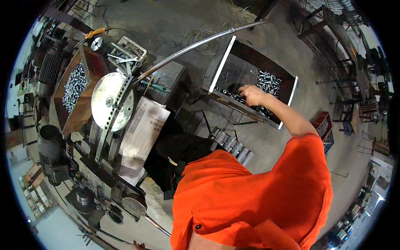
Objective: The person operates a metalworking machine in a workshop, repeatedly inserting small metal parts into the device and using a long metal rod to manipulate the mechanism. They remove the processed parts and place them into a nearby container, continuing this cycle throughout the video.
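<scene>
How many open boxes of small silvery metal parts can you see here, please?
2: a wooden box at the left beside the machine's round disc, and a dark bin ahead, into which the right hand reaches.

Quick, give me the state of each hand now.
Left hand: not in view.
Right hand: in the bin, fingers curled among small metal parts; grip cannot be told.

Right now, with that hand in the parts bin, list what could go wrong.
1. The right hand reaches into the metal bin among loose small metal parts; bare fingers may get nicked on edges.
2. The person leans far across to the bin, so balance could slip.
3. The long curved metal rod sweeps right past the bin's corner; an arm pulling back could knock it.
</scene>
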`<action>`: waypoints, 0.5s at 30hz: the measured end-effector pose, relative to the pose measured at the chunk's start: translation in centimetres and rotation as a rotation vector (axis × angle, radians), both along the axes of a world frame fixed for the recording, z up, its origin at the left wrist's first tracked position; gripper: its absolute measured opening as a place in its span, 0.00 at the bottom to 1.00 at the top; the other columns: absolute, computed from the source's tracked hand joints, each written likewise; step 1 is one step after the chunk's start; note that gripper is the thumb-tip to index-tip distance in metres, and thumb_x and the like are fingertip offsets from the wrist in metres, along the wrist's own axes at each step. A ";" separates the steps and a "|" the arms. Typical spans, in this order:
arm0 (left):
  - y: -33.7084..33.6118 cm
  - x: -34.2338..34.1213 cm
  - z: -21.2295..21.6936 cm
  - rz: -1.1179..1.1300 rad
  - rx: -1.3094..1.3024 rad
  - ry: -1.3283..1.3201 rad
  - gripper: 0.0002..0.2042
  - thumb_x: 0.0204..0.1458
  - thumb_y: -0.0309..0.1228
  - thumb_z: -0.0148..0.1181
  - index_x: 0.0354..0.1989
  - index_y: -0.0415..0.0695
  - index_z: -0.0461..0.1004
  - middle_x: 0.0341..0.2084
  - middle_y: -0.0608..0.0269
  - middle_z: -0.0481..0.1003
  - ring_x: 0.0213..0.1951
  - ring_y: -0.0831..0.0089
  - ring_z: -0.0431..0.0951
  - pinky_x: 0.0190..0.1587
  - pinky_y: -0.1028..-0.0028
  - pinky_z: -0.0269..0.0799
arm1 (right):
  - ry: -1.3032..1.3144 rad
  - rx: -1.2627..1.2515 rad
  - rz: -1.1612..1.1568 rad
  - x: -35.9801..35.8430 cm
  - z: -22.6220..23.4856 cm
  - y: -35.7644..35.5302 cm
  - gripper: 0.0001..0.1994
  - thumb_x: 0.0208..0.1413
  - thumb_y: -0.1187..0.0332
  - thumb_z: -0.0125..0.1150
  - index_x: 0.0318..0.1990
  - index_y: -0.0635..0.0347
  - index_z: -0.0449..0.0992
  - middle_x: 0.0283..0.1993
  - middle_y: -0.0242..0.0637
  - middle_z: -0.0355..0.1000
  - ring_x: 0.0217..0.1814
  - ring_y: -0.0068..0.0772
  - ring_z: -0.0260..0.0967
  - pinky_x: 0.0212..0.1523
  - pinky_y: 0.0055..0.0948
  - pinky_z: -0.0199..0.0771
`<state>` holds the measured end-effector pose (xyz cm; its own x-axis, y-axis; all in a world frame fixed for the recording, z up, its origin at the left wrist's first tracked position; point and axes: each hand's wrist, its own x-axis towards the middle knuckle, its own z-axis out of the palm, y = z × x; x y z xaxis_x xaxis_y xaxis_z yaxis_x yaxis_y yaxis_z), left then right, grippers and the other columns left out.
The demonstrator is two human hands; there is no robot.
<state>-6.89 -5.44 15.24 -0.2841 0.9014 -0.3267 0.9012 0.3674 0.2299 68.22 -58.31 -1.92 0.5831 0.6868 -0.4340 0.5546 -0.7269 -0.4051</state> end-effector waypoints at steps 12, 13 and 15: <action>-1.3 0.7 -0.4 -0.041 0.014 0.100 0.18 0.48 0.36 0.58 0.44 0.36 0.69 0.31 0.50 0.75 0.35 0.57 0.75 0.37 0.63 0.72 | -0.079 -0.207 -0.062 -0.1 1.8 1.4 0.19 0.30 0.70 0.59 0.37 0.62 0.78 0.52 0.47 0.65 0.54 0.46 0.62 0.55 0.34 0.63; -1.6 0.4 -0.5 -0.041 0.016 0.116 0.18 0.48 0.36 0.58 0.44 0.36 0.69 0.32 0.49 0.75 0.35 0.57 0.75 0.38 0.63 0.71 | -0.056 -0.217 -0.112 -0.1 3.3 1.7 0.19 0.30 0.70 0.59 0.37 0.61 0.78 0.52 0.48 0.64 0.54 0.46 0.62 0.55 0.34 0.63; -1.7 0.1 -0.6 -0.052 0.024 0.160 0.19 0.48 0.36 0.58 0.44 0.36 0.69 0.32 0.49 0.75 0.35 0.57 0.75 0.38 0.62 0.71 | -0.184 -0.063 -0.176 -0.3 5.1 1.2 0.21 0.30 0.68 0.58 0.40 0.59 0.78 0.51 0.49 0.65 0.51 0.48 0.65 0.53 0.33 0.65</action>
<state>-6.84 -7.18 14.66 -0.2831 0.9234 -0.2592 0.9448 0.3149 0.0900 67.88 -57.08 3.18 0.7645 0.5423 -0.3483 0.4771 -0.8395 -0.2600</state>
